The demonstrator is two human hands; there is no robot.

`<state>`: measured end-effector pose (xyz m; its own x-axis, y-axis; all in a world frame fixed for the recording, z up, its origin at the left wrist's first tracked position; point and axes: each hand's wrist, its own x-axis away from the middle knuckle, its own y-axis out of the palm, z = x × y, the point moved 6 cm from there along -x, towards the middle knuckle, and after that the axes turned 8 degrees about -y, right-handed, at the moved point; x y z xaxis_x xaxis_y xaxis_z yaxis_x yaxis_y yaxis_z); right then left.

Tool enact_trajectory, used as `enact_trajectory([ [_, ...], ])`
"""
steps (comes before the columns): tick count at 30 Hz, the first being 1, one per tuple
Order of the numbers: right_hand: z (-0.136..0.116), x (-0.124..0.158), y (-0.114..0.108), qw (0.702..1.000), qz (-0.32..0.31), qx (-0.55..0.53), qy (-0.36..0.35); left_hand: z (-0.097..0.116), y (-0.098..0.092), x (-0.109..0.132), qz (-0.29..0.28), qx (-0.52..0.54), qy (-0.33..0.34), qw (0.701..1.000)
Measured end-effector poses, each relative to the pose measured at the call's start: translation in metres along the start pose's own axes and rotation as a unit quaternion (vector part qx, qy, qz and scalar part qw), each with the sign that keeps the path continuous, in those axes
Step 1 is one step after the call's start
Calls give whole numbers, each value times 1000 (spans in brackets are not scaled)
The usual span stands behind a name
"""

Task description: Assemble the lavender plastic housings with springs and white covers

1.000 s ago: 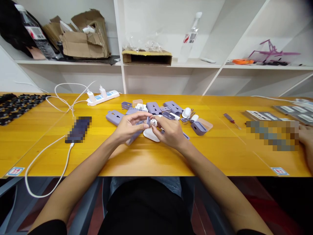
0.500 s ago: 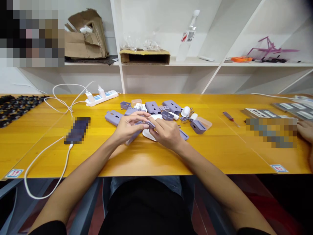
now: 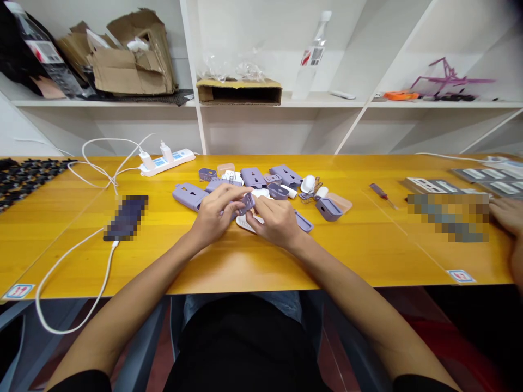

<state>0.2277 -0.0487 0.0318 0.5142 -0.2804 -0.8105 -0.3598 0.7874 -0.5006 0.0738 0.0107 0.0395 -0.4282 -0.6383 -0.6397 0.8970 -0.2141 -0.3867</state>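
Observation:
Between my two hands is a small purple plastic part (image 3: pixel 247 204) with slots in it, raised just above the pile on the table. My left hand (image 3: pixel 216 211) grips its left side with thumb and fingers. On the other side my right hand (image 3: pixel 278 219) pinches it, the fingertips partly hidden. Behind and around them lie purple plastic housings (image 3: pixel 253 177), several of them with cut-out slots. A white ribbed piece (image 3: pixel 245 223) sits under my hands, mostly covered. To the right are a purple cup-like part (image 3: pixel 329 209) and a white rounded piece (image 3: pixel 308 184) beside coiled dark wire.
A screwdriver (image 3: pixel 383 196) lies on the right of the table (image 3: pixel 368 256). At left are a phone (image 3: pixel 126 218) on a white cable and a power strip (image 3: pixel 168 162). Another person's hand (image 3: pixel 509 215) rests at the far right, near grey trays (image 3: pixel 486 174). Shelves stand behind.
The small purple part has been turned in my fingers, so its slotted face now shows. My hands stay together in about the same place, and the view has shifted slightly.

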Motion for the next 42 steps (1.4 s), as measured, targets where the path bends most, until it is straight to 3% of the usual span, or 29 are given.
enact_trajectory([
  [3,1,0,2,1000,-12,17,12,10,1,1,-1,-73,71,995],
  [6,1,0,2,999,-11,26,17,13,2,1,-12,-83,91,992],
  [15,1,2,6,999,-29,-3,34,-4,3,0,-41,44,-7,998],
  [21,5,3,3,998,-14,-28,52,-13,3,-4,-58,155,-13,986],
  [30,3,-1,-5,999,30,-15,26,-10,0,-4,-64,147,-2,987],
  [42,-2,-1,-6,998,25,60,-20,-7,-1,-6,-65,138,-2,988],
])
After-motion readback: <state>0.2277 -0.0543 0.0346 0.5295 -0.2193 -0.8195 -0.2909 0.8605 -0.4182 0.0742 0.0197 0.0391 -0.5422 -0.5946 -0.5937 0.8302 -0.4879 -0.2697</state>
